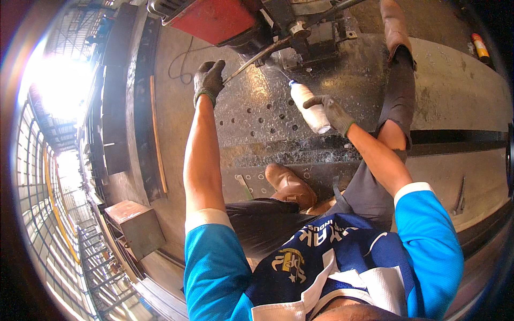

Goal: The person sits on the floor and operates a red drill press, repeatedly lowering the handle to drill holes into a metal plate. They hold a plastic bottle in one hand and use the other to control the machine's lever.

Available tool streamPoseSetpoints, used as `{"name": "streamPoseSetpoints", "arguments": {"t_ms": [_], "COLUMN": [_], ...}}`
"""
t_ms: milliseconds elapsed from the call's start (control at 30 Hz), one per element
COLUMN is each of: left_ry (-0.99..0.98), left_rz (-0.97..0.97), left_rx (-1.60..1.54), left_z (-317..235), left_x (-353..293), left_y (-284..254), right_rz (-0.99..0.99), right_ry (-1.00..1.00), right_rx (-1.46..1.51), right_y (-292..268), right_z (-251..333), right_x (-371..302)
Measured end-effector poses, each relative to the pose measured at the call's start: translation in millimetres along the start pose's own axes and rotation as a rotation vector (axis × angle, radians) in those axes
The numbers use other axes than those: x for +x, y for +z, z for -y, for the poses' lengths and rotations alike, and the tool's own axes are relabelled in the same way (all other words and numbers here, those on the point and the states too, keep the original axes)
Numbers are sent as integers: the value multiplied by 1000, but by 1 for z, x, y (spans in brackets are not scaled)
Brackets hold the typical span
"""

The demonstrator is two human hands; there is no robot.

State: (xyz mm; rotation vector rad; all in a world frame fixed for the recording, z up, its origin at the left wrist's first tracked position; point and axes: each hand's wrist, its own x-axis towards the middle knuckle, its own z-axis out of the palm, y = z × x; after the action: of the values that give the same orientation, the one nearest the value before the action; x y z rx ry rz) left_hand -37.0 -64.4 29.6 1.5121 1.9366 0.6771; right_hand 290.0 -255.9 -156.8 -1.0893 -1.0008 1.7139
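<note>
risk: coolant being squirted off target or the lever (251,63) slipping, since the gloves look greasy. white plastic bottle (310,109), blue tip, is being gripped closed by the right hand (334,113) over the perforated steel plate (257,115); left hand (209,80) is being closed on the lever.

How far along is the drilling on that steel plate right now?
Done: many holes already dot the steel plate, with shavings around them. In hand: the left hand grips the drill's lever, while the right hand tilts a white squeeze bottle toward the spot under the red drill machine. How many holes are left cannot be told.
</note>
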Motion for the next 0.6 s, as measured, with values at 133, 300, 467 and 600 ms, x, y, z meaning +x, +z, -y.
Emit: {"name": "streamPoseSetpoints", "arguments": {"t_ms": [133, 300, 467, 600], "left_ry": [33, -35, -26, -25], "left_rz": [-29, 19, 25, 15], "left_rx": [11, -44, -63, -70], "left_z": [0, 1, 3, 7], "left_x": [0, -1, 0, 3], "left_y": [2, 1, 2, 4], "right_rz": [10, 127, 121, 65], "right_ry": [-35, -92, -26, -34], "right_rx": [-14, 222, 141, 60], "right_y": [4, 7, 2, -2], "right_z": [4, 3, -2, -6], "right_x": [-4, -3, 1, 2]}}
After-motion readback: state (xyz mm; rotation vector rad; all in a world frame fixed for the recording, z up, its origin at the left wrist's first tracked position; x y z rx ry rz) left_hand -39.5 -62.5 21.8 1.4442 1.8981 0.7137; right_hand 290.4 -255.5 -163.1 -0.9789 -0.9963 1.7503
